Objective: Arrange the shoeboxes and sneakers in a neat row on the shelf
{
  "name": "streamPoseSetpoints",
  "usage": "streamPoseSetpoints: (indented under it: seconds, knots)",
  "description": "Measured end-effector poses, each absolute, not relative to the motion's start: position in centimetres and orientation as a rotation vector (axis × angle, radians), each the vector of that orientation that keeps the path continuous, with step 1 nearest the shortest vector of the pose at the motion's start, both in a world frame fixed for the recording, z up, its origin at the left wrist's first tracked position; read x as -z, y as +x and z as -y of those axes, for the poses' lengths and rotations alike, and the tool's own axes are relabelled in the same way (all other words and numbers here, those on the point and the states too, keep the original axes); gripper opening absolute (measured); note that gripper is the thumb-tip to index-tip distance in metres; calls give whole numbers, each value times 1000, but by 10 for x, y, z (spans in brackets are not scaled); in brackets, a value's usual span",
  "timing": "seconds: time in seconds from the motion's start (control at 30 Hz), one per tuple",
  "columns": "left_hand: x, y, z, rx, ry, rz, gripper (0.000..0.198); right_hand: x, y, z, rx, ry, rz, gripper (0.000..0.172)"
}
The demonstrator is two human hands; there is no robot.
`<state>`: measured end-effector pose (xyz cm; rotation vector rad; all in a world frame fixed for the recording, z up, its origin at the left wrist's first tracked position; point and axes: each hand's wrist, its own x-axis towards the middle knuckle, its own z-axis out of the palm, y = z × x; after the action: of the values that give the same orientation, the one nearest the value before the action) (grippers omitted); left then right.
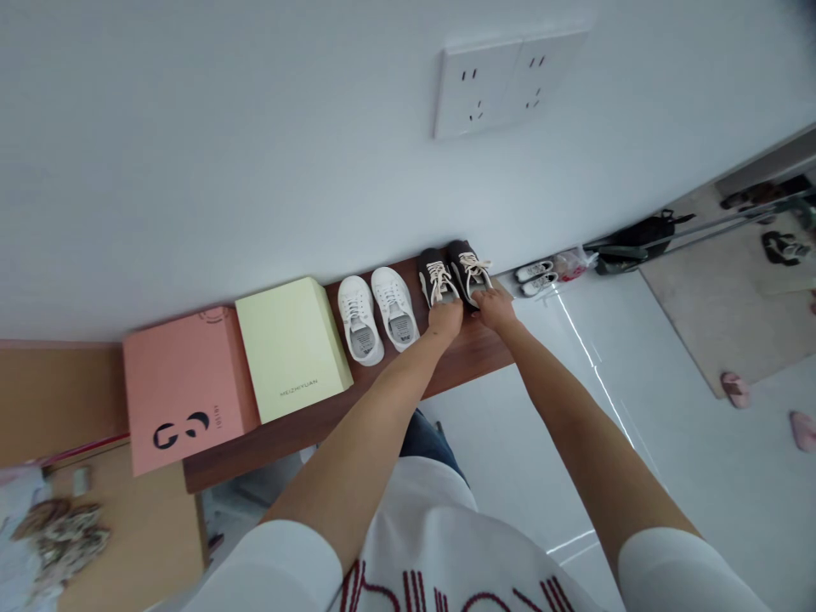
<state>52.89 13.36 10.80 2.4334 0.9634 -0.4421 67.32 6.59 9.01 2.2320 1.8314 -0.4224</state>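
A pair of dark sneakers with cream laces stands at the right end of a brown wooden shelf (pixel 472 357), against the white wall. My left hand (pixel 444 318) is closed on the heel of the left dark sneaker (pixel 433 272). My right hand (pixel 495 308) grips the heel of the right dark sneaker (pixel 467 262). Both arms are stretched far forward. A pair of white sneakers (pixel 377 316) stands just left of the dark pair, toes to the wall.
Left of the white sneakers lie a pale yellow shoebox (pixel 291 348) and a pink shoebox (pixel 184 387). A wall socket plate (pixel 503 81) is above. On the white floor at right are small shoes (pixel 534 276), a black bag (pixel 637 238), a mat and pink slippers (pixel 736 389).
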Motion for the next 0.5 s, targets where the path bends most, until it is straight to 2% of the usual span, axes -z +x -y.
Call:
streamPoseSetpoints:
  seconds: [0.27,0.4,0.5]
  knots:
    - [-109,531,-134,444,2381,-991,30,-85,662,-65,418,2288,-1786,30]
    - [-119,531,-138,308,2375,-973,29,-99,658,-65,373,2318,-1833,37]
    - [-131,523,-145,239,2369,-995,30,-116,652,-67,310,2326,-1895,34]
